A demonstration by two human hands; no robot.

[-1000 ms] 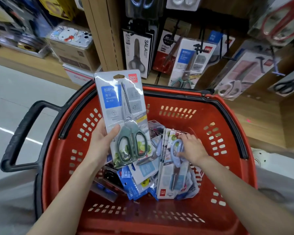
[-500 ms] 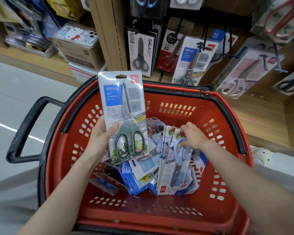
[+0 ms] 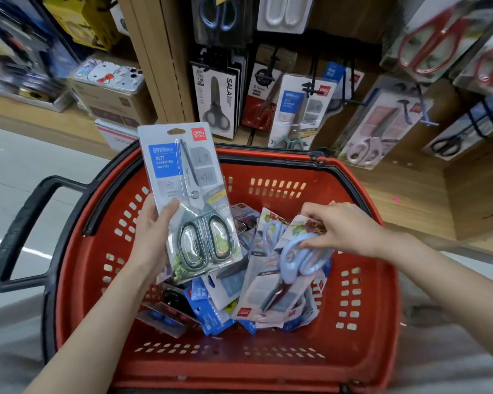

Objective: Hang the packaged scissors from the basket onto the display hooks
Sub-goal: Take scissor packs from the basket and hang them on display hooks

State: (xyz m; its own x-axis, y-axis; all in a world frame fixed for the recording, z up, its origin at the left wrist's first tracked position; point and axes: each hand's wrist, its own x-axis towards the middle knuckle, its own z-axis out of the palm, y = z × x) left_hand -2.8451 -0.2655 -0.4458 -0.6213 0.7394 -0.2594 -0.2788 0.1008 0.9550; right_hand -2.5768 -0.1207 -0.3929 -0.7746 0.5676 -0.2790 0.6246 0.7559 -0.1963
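Head camera.

A: What does each hand hold?

B: The left hand [image 3: 151,237] grips the green-handled scissors pack [image 3: 188,194] by its lower left edge, thumb on the front. The pack stands upright above the basket [image 3: 382,294]. The right hand [image 3: 342,231] reaches into the basket and pinches the blue-handled scissors pack [image 3: 285,280] at the handle bubble. This pack lies tilted on the pile of other packs [image 3: 211,308]. I cannot tell if it is already lifted.

A: Where do you see risk?

B: First, the right-hand pinch. The plastic bubble looks smooth and the fingers hold only one end, so I think the pack can slip or swing when it comes up. Also its card is partly overlapped with neighbours, so these can be dragged up and fall.

A: And the left side?

B: The card is tall and is held low, at one edge. It can tip. With both hands occupied, the hang hole [image 3: 176,131] must meet a display hook [image 3: 310,91] one-handed. That hook already carries a similar pack [image 3: 296,115], so a bad aim can push this one off.
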